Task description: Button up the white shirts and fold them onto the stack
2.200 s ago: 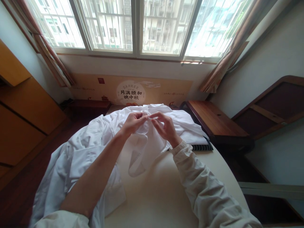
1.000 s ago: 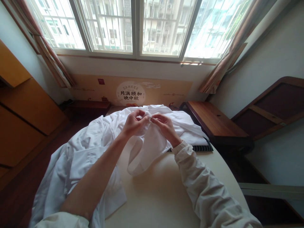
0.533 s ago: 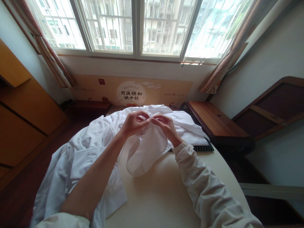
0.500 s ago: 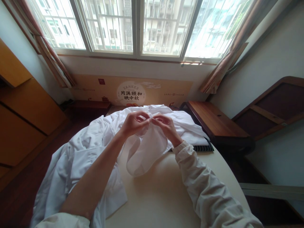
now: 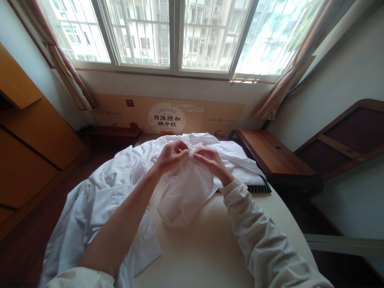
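Observation:
A sheer white cloth (image 5: 183,200) hangs from my fingertips over the round cream table (image 5: 195,256). My left hand (image 5: 174,155) pinches its gathered upper edge from the left, thumb and forefinger together. From the other side my right hand (image 5: 210,159) pinches the same edge, its fingertips a small gap from the left ones. Both hands are closed. Around and behind them lies a heap of crumpled white fabric (image 5: 117,180) that drapes off the table's left side. Whatever fine detail sits between the fingertips is too small to make out.
A black striped item (image 5: 259,188) pokes out from under the fabric at right. Beyond stand a wooden bench (image 5: 270,152) and a leaning wooden panel (image 5: 345,136). Orange cabinets (image 5: 36,136) are at left; a printed box (image 5: 114,112) sits below the barred window (image 5: 144,36).
My fingertips have drawn slightly apart at the gathered edge. The hanging sheer cloth has swung and spread a little. The whole view has shifted slightly.

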`<state>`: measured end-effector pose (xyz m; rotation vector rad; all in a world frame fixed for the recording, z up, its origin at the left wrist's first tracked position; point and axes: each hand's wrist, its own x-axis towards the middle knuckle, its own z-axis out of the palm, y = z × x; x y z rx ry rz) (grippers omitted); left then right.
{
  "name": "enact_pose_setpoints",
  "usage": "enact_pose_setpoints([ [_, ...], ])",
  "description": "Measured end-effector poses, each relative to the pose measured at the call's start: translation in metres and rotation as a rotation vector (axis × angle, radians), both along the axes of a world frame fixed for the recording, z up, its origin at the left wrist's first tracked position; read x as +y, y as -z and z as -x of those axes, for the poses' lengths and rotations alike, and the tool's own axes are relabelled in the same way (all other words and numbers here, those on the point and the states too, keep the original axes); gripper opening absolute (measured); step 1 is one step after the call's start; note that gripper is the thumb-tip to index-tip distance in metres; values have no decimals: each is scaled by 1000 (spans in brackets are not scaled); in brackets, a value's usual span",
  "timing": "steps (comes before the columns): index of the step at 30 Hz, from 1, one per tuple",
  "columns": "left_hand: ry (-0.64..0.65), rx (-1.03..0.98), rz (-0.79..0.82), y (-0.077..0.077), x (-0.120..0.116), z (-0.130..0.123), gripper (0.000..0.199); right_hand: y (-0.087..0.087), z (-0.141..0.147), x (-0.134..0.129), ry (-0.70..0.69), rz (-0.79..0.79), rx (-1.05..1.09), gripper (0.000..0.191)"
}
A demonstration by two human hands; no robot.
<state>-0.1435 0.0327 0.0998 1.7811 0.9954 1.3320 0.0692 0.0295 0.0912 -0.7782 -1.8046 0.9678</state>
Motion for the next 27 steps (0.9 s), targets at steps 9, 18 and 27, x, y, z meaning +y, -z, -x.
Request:
enact_pose_setpoints([
  [9,111,126,318,7,20,35,52,20,-51,41,539,-282,-366,29],
  [18,-754,839,371,24,27,79,65,34,-103,66,833,195,-902,78],
  [27,-729,828,402,3,37,90,32,16,-133,98,619,181,-586,45],
])
